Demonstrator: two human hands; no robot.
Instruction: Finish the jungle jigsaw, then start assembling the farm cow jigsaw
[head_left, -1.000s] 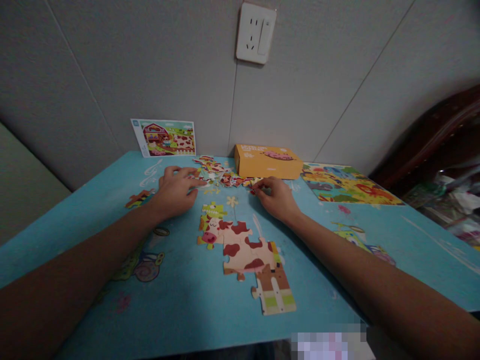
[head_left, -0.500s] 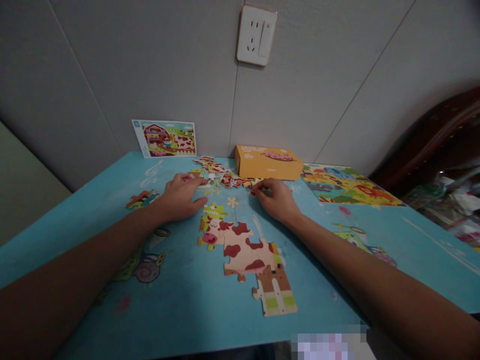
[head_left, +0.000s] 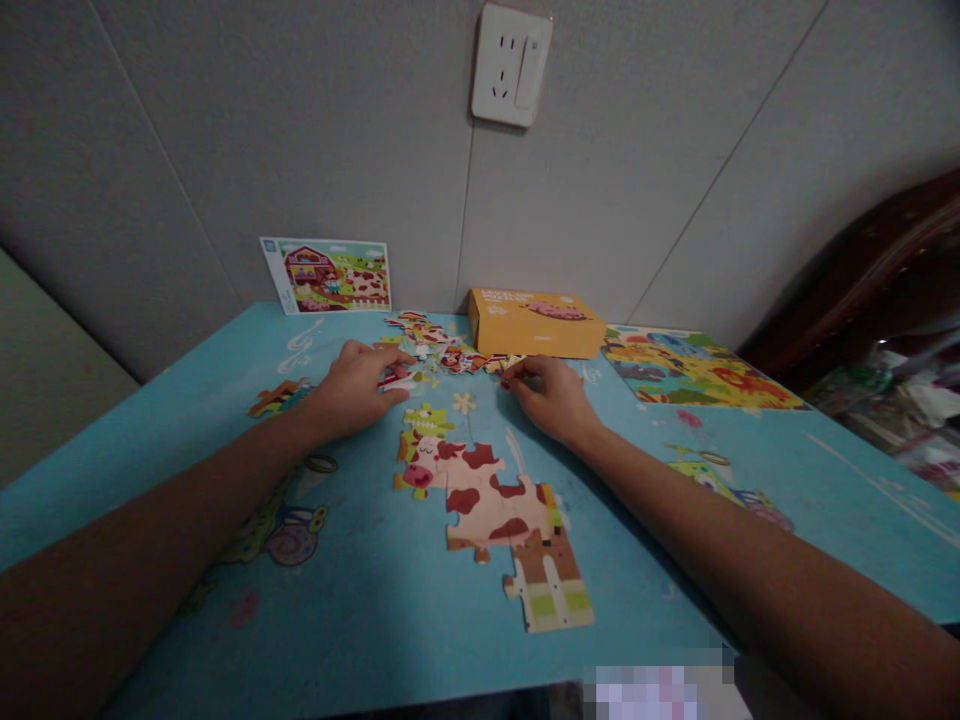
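My left hand [head_left: 361, 385] is over the left side of the loose pile, thumb and fingers apart. Between them shows a red and white puzzle piece [head_left: 393, 380]; I cannot tell whether they touch it. My right hand [head_left: 553, 398] rests at the pile's right end, thumb and forefinger pinched on a small, mostly hidden puzzle piece [head_left: 505, 383] with red on it. Loose puzzle pieces [head_left: 454, 359] lie heaped between the hands. Nearer to me, a partly joined cow puzzle [head_left: 499, 510] lies flat, with a brown and green fence section at its lower right.
A picture card [head_left: 337, 278] of a barn and cow leans on the wall. Behind the pile stands an orange box [head_left: 536, 325]. An animal picture sheet [head_left: 709, 370] lies at the right. A few joined pieces [head_left: 279, 397] sit beside my left forearm on the blue printed tabletop [head_left: 330, 620].
My left hand has drawn in its outstretched fingers and shifted slightly, uncovering the red and white piece. My right hand stays in its pinch at the same spot.
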